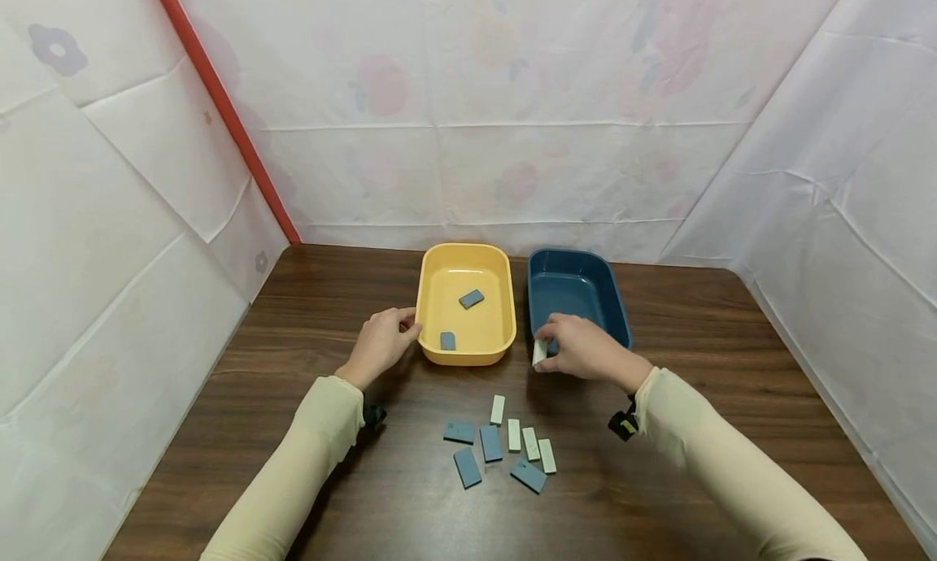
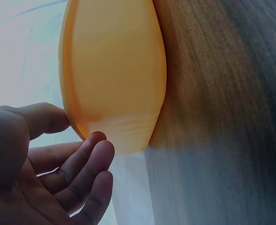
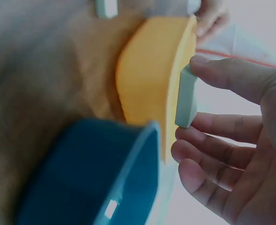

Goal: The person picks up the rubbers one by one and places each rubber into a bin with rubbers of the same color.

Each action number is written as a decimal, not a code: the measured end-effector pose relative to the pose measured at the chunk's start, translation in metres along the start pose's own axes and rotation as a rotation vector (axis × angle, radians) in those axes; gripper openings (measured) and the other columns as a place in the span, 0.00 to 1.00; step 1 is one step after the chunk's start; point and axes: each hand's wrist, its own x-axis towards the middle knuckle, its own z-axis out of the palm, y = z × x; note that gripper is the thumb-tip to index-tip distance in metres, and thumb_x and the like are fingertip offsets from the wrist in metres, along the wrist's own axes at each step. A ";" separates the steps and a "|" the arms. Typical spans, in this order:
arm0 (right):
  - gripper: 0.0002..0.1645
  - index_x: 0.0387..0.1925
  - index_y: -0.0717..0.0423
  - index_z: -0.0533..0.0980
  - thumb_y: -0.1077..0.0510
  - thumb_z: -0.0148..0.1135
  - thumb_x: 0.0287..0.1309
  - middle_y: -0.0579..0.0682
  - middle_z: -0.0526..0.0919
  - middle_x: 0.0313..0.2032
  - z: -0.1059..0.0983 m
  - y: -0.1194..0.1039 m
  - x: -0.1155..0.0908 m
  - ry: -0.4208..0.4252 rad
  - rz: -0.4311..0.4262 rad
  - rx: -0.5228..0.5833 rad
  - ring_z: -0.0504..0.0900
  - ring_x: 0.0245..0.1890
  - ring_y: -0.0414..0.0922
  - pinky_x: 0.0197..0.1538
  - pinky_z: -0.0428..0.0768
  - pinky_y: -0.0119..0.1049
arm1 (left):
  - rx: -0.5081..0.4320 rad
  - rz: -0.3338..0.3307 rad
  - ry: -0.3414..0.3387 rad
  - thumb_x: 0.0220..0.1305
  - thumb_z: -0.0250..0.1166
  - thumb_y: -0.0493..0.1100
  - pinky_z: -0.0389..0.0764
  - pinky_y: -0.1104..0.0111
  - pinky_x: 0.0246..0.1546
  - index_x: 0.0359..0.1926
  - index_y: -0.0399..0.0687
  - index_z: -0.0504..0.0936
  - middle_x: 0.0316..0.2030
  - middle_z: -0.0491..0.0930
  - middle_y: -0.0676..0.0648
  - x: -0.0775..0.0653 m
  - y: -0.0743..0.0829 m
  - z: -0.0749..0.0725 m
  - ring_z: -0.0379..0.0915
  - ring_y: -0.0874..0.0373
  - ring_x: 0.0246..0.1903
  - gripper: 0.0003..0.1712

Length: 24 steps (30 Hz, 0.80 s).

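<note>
My left hand (image 1: 382,343) holds the left rim of a yellow bin (image 1: 505,301), thumb and fingertips at its edge. Two grey-blue rectangular blocks, one toward the middle (image 1: 472,298) and one near the front (image 1: 448,341), lie inside that bin. Over the near left corner of a dark blue bin (image 1: 618,305), my right hand (image 1: 586,350) pinches a pale green rectangular block (image 3: 187,96) between thumb and fingertips. That block is raised above the bin rim in the right wrist view. The right hand hides part of the blue bin's near end.
In front of the bins, several pale green blocks (image 1: 514,436) and several grey-blue blocks (image 1: 467,467) lie loosely grouped on the dark wooden table (image 1: 351,496). White printed sheets (image 1: 468,171) stand behind and at both sides. A red strip (image 1: 234,122) runs down the left corner.
</note>
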 end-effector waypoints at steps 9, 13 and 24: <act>0.27 0.52 0.60 0.80 0.49 0.70 0.55 0.56 0.80 0.43 -0.050 0.020 0.024 0.035 0.055 0.021 0.77 0.38 0.47 0.42 0.78 0.42 | 0.001 0.001 0.010 0.68 0.61 0.44 0.75 0.64 0.35 0.60 0.39 0.78 0.40 0.84 0.44 -0.002 -0.002 -0.001 0.73 0.55 0.32 0.23; 0.29 0.54 0.63 0.78 0.50 0.70 0.55 0.59 0.80 0.47 -0.066 0.030 0.040 0.044 0.089 0.030 0.78 0.44 0.51 0.49 0.78 0.47 | 0.002 0.013 0.027 0.68 0.61 0.44 0.76 0.64 0.35 0.59 0.39 0.78 0.40 0.84 0.43 -0.003 -0.004 0.000 0.74 0.55 0.32 0.22; 0.31 0.58 0.67 0.74 0.52 0.67 0.58 0.63 0.78 0.51 -0.065 0.055 0.087 0.047 0.144 0.092 0.77 0.49 0.55 0.55 0.76 0.51 | -0.006 -0.013 0.041 0.68 0.61 0.44 0.75 0.65 0.35 0.59 0.39 0.79 0.39 0.84 0.44 -0.006 -0.007 -0.002 0.73 0.55 0.31 0.22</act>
